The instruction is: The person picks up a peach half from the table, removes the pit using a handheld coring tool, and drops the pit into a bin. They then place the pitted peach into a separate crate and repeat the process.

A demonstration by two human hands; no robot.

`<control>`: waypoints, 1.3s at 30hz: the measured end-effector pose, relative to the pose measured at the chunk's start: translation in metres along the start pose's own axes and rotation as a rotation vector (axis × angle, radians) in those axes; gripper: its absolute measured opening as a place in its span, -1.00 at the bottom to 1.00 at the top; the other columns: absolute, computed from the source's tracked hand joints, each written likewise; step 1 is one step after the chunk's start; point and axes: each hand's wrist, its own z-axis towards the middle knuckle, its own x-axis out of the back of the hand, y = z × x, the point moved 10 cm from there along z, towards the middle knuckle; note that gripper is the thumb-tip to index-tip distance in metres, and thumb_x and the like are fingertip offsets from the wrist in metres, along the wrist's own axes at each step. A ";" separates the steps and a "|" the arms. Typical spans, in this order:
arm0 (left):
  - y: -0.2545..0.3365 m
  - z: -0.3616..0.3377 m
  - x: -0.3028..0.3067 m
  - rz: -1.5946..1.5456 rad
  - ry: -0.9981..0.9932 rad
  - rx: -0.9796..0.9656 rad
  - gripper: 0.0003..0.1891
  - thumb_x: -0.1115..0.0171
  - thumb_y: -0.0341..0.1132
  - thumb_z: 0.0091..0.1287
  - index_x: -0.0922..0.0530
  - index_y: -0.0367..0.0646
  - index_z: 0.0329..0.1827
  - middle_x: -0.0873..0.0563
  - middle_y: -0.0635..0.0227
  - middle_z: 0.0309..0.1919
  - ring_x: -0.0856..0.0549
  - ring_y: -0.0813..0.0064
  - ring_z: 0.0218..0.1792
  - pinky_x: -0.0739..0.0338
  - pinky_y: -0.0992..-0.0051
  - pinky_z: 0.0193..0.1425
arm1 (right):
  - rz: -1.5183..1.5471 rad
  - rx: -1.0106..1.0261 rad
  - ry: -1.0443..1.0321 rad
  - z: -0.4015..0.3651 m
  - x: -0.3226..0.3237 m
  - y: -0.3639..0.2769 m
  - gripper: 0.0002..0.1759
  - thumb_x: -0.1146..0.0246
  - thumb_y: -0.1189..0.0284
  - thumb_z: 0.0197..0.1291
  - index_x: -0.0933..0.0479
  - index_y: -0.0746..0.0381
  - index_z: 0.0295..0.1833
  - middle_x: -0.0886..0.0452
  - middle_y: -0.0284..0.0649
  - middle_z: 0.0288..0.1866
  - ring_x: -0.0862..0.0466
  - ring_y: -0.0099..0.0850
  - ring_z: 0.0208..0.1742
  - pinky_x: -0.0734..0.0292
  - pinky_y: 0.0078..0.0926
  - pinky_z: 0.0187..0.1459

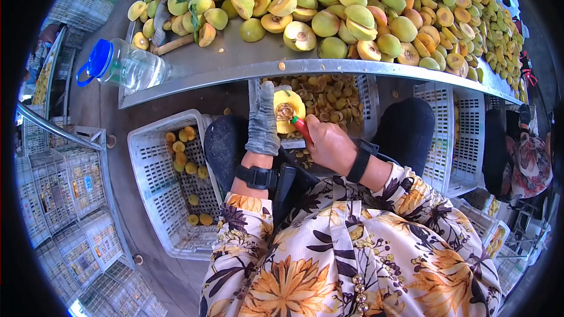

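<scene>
My left hand [263, 118], in a grey knit glove, is closed around a halved yellow peach [297, 101], cut face up. The brown pit cavity [285, 111] shows in its middle. My right hand [330, 144], bare, grips a small pitting tool with a red handle [302, 129] and a green collar. The tool's tip is at the pit cavity; its exact shape is too small to make out. Below both hands stands a crate [369, 100] holding many brownish fruit pieces.
Halved peaches [358, 14] are heaped on a metal table [235, 69] ahead. On its left lie a water jug with a blue lid [132, 64] and a wooden-handled tool [174, 44]. A white crate [170, 199] at left holds several peach halves. More crates [467, 141] stand at right, near another person [529, 164].
</scene>
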 end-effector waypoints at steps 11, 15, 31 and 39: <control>0.027 -0.027 -0.034 0.396 -0.140 -0.151 -0.48 -0.10 0.08 0.24 -0.51 -0.28 -0.09 -0.64 0.33 -0.31 -0.64 0.52 -0.35 -0.58 0.55 -0.24 | -0.017 -0.003 -0.055 -0.005 -0.001 0.003 -0.80 -0.13 0.60 -0.08 -0.32 0.39 -0.28 -0.50 0.12 -0.60 -0.57 0.02 -0.50 -0.47 -0.18 -0.46; 0.029 -0.026 -0.044 0.054 -0.225 -0.064 -0.49 -0.22 -0.13 0.22 -0.27 -0.12 0.16 -0.64 0.18 -0.30 -0.65 0.46 -0.32 -0.59 0.51 -0.29 | 0.421 -0.105 -0.660 -0.007 -0.008 -0.007 -0.82 -0.14 0.51 0.00 -0.43 0.31 -0.23 -0.51 -0.20 -0.62 -0.54 -0.41 -0.62 -0.41 -0.49 -0.59; 0.036 -0.025 -0.027 -0.103 -0.072 -0.107 -0.55 -0.14 -0.15 0.16 -0.46 -0.29 0.02 -0.58 0.21 -0.09 -0.55 0.30 -0.03 -0.42 0.36 0.14 | 0.179 -0.061 0.013 -0.009 0.016 0.009 -0.54 -0.30 0.30 -0.03 -0.34 0.33 -0.09 -0.53 0.06 -0.49 -0.58 -0.01 -0.43 -0.46 -0.24 -0.42; 0.015 -0.017 -0.006 -0.088 0.045 -0.016 -0.58 -0.16 -0.07 0.22 -0.48 -0.23 -0.03 -0.60 0.26 -0.14 -0.59 0.38 -0.11 -0.49 0.39 0.04 | 0.235 -0.050 0.129 -0.010 0.015 0.021 -0.42 -0.31 0.22 0.02 -0.20 0.32 0.01 -0.51 0.05 -0.49 -0.58 0.02 -0.42 -0.48 -0.24 -0.39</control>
